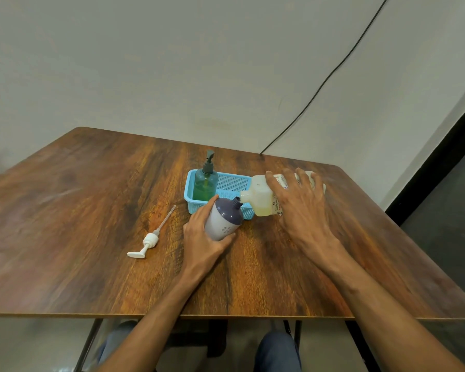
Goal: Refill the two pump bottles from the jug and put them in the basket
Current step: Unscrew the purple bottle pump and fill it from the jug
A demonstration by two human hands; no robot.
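Wooden table (pixel 91 210): fills most of the view. Its near edge is visible, with knees in blue trousers below, cut off by the frame.

Jug (pixel 261 197): translucent white, tipped on its side above the table and to the right of the basket. Yellowish liquid is pooled along its lower side. Its spout meets the open neck of the purple-topped bottle (touching or just short of it, cannot tell). No stream can be made out.

Right hand (pixel 301 208): fingers spread wide and curled over the jug's body, gripping it from above. It covers most of the label, so only scraps of print show, unreadable. The jug's far end is hidden behind the fingers.

Basket (pixel 226 173): light blue mesh, mid-table. Its front right corner is hidden behind the jug and the held bottle.

Left hand (pixel 203 237): wrapped round the purple-topped bottle, thumb on the near side, fingers on the far side and mostly hidden.

Green pump bottle (pixel 205 183): upright in the basket's left end, pump fitted, green liquid in the lower part.

Purple-topped bottle (pixel 224 221): white body, tilted with its neck toward the jug, just in front of the basket. Contents not visible (opaque wall).

Pump head (pixel 148 242): white, with a clear dip tube, lying flat on the table left of the left hand, apart from it.
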